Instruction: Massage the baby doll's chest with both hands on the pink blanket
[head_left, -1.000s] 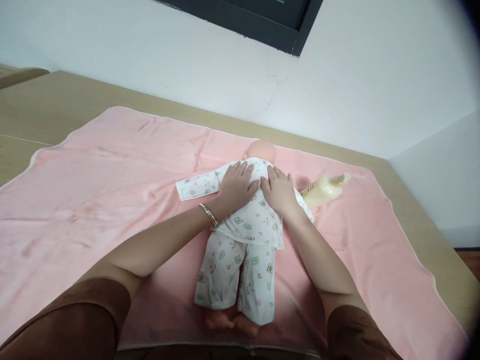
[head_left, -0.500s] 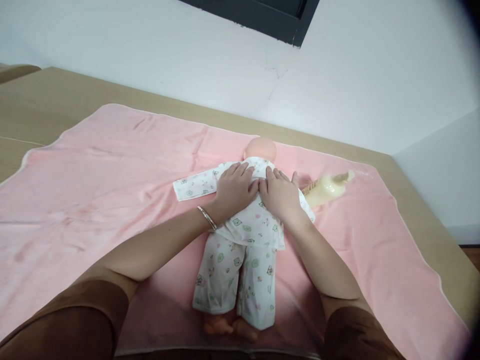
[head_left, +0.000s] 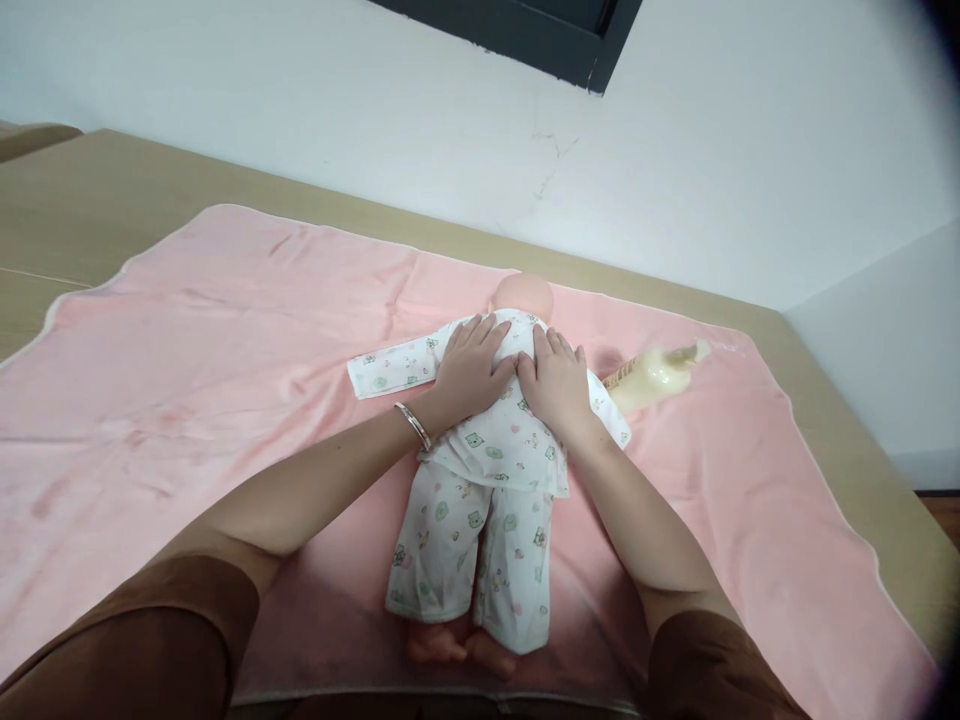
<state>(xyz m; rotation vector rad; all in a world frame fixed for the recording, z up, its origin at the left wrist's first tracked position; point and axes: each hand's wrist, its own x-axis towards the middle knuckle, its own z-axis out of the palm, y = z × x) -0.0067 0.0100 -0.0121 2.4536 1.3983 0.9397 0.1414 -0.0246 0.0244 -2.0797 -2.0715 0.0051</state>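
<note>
A baby doll in white printed pyjamas lies face down, its bald head at the far end and its bare feet towards me. Flat on the left side of its upper back rests my left hand, fingers stretched out, a bracelet at the wrist. My right hand lies on the right side of the back, also open. The two thumbs nearly meet at the middle. Neither hand grips anything. Beside the doll's right-hand sleeve is a bottle of pale yellow liquid, lying on its side.
A pink blanket with a pale edge is spread under the doll, with some creases on the left. It lies on a wooden table. Behind stands a white wall with a dark frame on it.
Both hands stay on the doll's back. The fingers of the right hand have shifted slightly and lie closer together. The doll and the bottle have not moved.
</note>
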